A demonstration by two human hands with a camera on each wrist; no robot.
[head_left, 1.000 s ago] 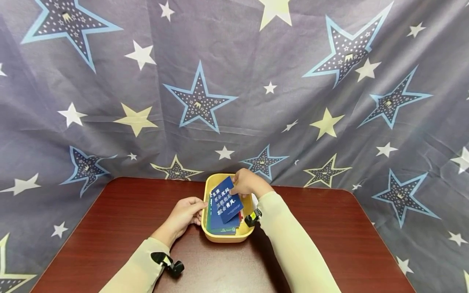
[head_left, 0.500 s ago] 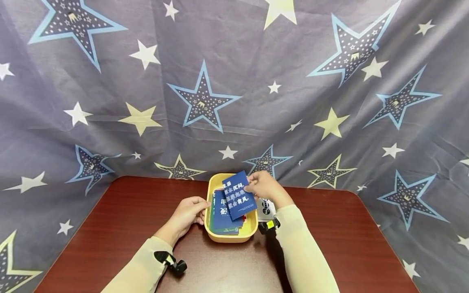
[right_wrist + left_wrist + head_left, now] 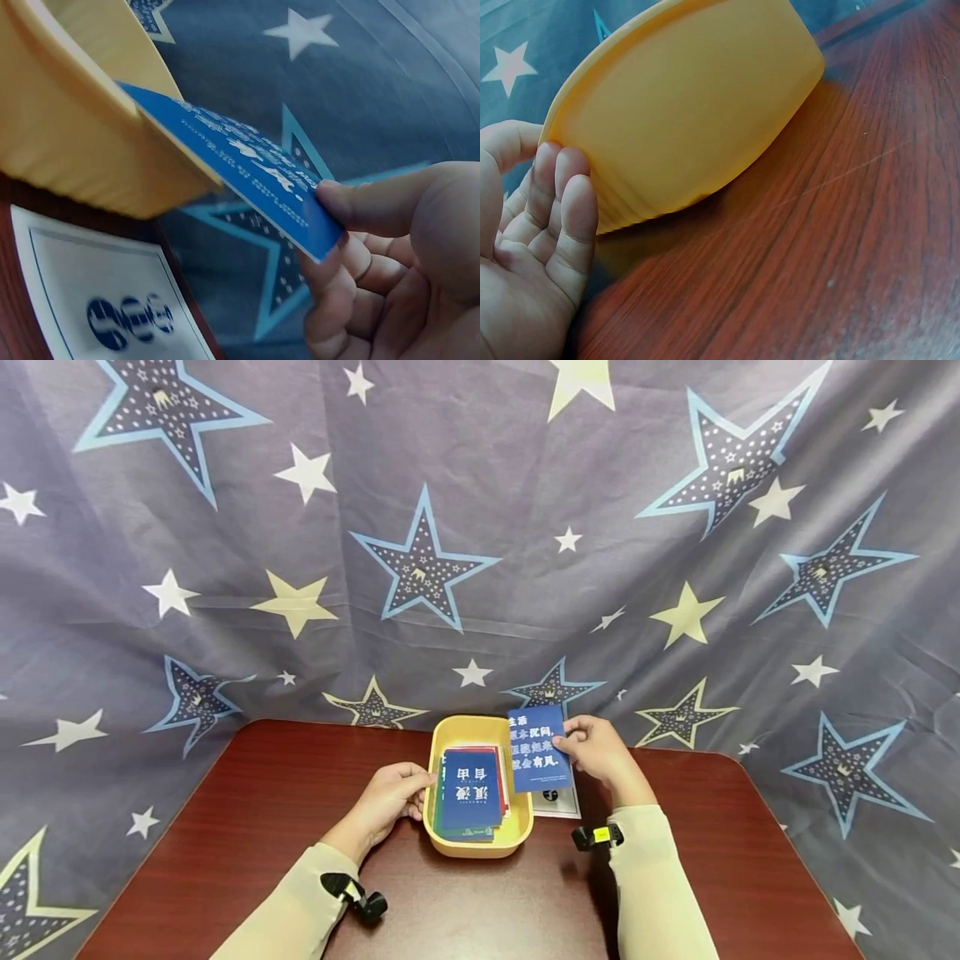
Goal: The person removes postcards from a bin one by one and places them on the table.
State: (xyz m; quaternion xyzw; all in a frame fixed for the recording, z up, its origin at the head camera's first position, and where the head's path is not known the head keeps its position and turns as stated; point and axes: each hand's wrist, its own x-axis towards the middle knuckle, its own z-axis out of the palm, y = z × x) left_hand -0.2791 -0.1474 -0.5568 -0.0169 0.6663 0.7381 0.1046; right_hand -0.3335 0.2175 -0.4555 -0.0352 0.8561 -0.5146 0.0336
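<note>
Your right hand [image 3: 596, 752] pinches a blue card with white Chinese characters [image 3: 538, 750] by its right edge, thumb on the printed face and the other fingers curled beneath. The card is over the right side of the yellow plastic bin [image 3: 480, 852], its left part above the rim; you cannot tell whether it touches there. In the right wrist view it tilts and bows slightly.

Your left hand [image 3: 393, 793] grips the left rim of the bin, the gap between thumb and fingers closed down to the wall, fingertips against the outside.

Inside the bin lies a stack of cards [image 3: 471, 789], toward the left: a blue one with white characters on top, with red edges showing at its right and far sides and green at its left.

Just right of the bin, a white card with dark oval marks [image 3: 105, 292] lies on the reddish-brown table [image 3: 450, 910], partly hidden by the card you hold. On the far side hangs a grey star-patterned curtain [image 3: 480, 610].
</note>
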